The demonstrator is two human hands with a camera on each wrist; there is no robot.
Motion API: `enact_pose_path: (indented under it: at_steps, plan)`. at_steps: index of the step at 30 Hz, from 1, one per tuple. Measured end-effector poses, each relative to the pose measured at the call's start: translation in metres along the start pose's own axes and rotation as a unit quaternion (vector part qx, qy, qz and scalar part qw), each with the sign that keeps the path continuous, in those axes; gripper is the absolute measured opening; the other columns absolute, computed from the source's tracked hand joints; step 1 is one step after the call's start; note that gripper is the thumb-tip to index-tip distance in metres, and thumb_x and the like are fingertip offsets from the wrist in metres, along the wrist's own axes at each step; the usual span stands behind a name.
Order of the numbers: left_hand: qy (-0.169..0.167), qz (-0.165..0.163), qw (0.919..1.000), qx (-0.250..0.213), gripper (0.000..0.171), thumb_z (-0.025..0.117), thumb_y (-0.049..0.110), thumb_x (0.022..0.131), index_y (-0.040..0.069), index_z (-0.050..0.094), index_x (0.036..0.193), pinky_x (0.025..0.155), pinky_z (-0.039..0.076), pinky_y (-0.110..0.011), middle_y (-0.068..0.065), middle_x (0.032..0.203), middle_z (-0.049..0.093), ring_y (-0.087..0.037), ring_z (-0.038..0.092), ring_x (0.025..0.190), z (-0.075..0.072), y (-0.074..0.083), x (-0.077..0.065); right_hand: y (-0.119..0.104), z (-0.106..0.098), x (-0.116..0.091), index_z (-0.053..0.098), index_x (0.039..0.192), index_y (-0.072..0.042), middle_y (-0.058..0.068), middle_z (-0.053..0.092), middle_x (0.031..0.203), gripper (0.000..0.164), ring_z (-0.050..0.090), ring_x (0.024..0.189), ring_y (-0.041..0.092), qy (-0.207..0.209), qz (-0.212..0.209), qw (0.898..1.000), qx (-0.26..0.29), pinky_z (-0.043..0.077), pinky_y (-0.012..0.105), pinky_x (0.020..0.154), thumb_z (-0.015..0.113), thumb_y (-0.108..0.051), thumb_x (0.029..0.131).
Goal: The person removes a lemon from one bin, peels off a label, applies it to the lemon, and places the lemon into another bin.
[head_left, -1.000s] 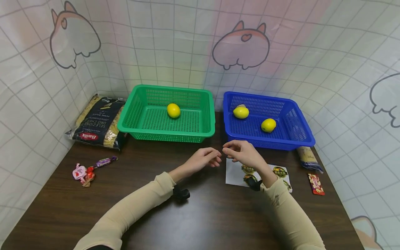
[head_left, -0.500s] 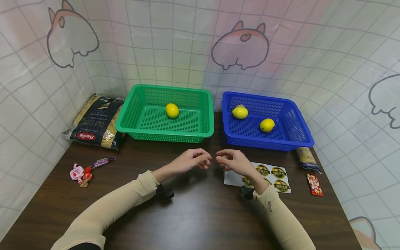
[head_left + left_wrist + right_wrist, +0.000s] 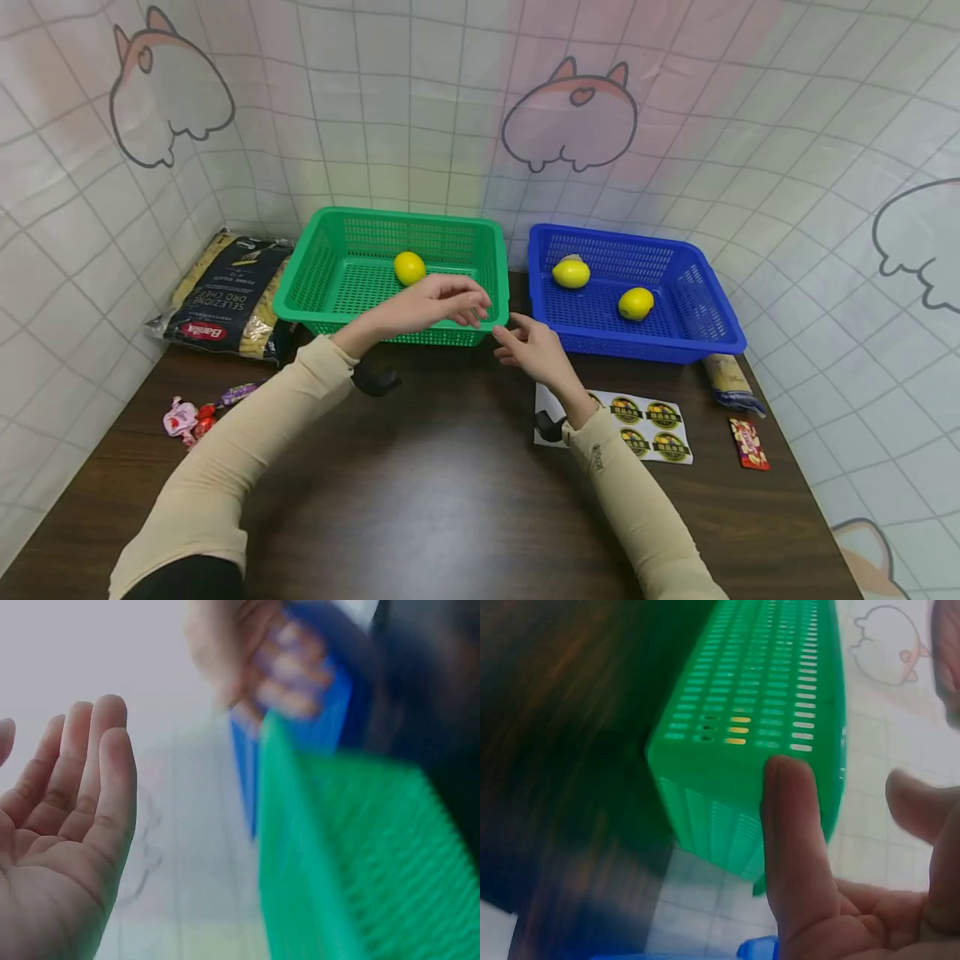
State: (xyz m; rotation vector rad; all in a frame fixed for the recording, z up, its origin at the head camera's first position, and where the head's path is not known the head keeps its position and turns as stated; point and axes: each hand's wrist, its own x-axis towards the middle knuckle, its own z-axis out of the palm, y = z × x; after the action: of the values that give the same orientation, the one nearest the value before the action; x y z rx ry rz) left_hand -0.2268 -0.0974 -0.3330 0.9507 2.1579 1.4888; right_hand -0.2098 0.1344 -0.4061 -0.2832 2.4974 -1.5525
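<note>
My left hand point(image 3: 431, 304) is over the front rim of the green plastic basket point(image 3: 416, 217), fingers loosely bent and holding nothing. In the left wrist view its palm point(image 3: 60, 862) faces the camera with the fingers extended. A yellow lemon point(image 3: 409, 268) lies inside the green basket, behind that hand. My right hand point(image 3: 534, 348) is at the basket's front right corner, relaxed; in the right wrist view one finger point(image 3: 799, 840) overlaps the green wall near the corner. To the right, two lemons, one at the left point(image 3: 572, 272) and one nearer point(image 3: 636, 304), lie in the blue basket point(image 3: 637, 343).
A Barilla pasta bag point(image 3: 232, 296) leans at the back left, with several wrapped candies point(image 3: 180, 418) in front. A sheet of round stickers point(image 3: 648, 429) lies under the right forearm's side. A small bag point(image 3: 729, 382) and a red packet point(image 3: 748, 443) are at the right edge.
Both hands first moved left, then forward to the green basket; the left one is now over its front rim and the right one at its right corner. The baskets and lemons stay put.
</note>
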Motion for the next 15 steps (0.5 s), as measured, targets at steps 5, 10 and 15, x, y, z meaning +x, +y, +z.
enact_pose_path:
  at_steps: [5, 10, 15]
  plan:
    - [0.052, 0.013, 0.9985, 0.014, 0.032, 0.047, 0.030, 0.106, 0.007, 0.062, 0.123, 0.098, 0.057, -0.039, -0.017, 0.119, 0.066, -0.022, 0.070, 0.103, -0.045, 0.015, 0.018, -0.003, 0.009, 0.012, 0.042, 0.147, 0.000, 0.026, 0.072, 0.107, 0.062, 0.074, 0.094, 0.040, 0.041, 0.001, 0.999, 0.009, 0.062, 0.047, 0.083, 0.059, -0.036, 0.100]
    - [0.094, -0.005, 0.9949, 0.037, 0.035, 0.051, 0.032, 0.104, 0.008, 0.060, 0.128, 0.102, 0.055, -0.036, -0.013, 0.122, 0.064, -0.017, 0.068, 0.105, -0.085, 0.013, 0.036, -0.003, 0.011, 0.017, 0.045, 0.146, 0.001, 0.019, 0.075, 0.090, 0.064, 0.076, 0.081, 0.033, 0.059, -0.011, 0.998, 0.004, 0.064, 0.035, 0.074, 0.066, -0.033, 0.096]
    - [0.135, -0.066, 0.9872, 0.053, 0.040, 0.053, 0.033, 0.103, 0.008, 0.055, 0.134, 0.109, 0.050, -0.042, -0.013, 0.129, 0.060, -0.019, 0.066, 0.110, -0.117, -0.009, 0.043, -0.003, 0.012, 0.019, 0.030, 0.154, 0.001, 0.014, 0.075, 0.085, 0.080, 0.075, 0.072, 0.022, 0.063, -0.007, 0.998, -0.013, 0.063, 0.028, 0.073, 0.071, -0.033, 0.093]
